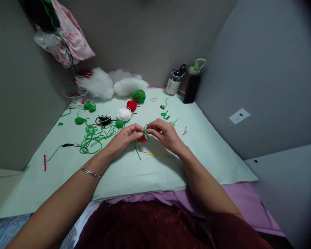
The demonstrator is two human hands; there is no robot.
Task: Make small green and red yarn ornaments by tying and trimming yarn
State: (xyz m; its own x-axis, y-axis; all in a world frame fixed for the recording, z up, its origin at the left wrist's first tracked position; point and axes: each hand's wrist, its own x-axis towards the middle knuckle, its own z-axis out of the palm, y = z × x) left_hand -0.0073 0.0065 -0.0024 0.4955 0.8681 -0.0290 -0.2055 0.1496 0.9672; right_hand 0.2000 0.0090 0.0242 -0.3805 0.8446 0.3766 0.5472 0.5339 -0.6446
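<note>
Between my hands, over the middle of the table, is a small red and green crocheted piece (pixel 144 137) with a green yarn tail (pixel 137 152) hanging below it. My left hand (pixel 131 134) pinches the piece from its left side. At the piece's upper right, my right hand (pixel 163 131) has its thumb and fingers drawn together; what sits between those fingertips is too small to make out. A crochet hook with a yellow handle (pixel 156 154) lies on the table just below my hands.
Beyond my hands sit white (pixel 124 114), red (pixel 131 105) and green (pixel 139 97) yarn balls, with white stuffing (pixel 98 84) behind. Tangled green yarn (pixel 93 138) spreads at left. A pen cup (pixel 173 85) and a bottle (pixel 195 71) stand at the back right, near the wall.
</note>
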